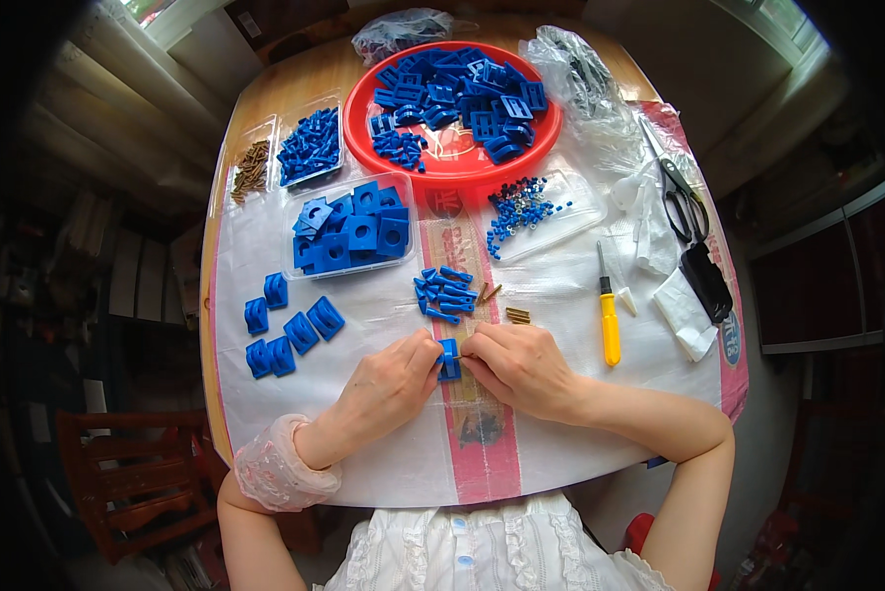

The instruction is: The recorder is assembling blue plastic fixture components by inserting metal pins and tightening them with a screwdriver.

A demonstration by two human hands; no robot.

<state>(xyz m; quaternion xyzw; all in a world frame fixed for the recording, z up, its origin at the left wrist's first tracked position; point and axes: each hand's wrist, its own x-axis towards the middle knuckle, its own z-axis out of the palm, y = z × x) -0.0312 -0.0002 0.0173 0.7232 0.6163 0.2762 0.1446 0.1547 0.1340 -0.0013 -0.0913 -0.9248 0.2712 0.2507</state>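
Pinches blue plastic clip [448, 361] in left grip [391, 378], apparent thin pin [462, 357] in right grip [521, 366], seemingly finished blue arches [301, 333] left of clip, blue levers [451, 295] remaining beyond.

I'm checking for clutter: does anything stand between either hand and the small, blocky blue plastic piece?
Nothing visible does: the left hand touches the small, blocky blue plastic piece; the right hand is close beside it, seemingly pinching something thin, too small to identify.

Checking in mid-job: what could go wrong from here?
The blue part between the left hand and right hand could slip, being so small.

The loose brass-coloured pins just beyond the right hand might get knocked and roll.

The tiny blue pieces lie heaped loosely; a bump could scatter them.
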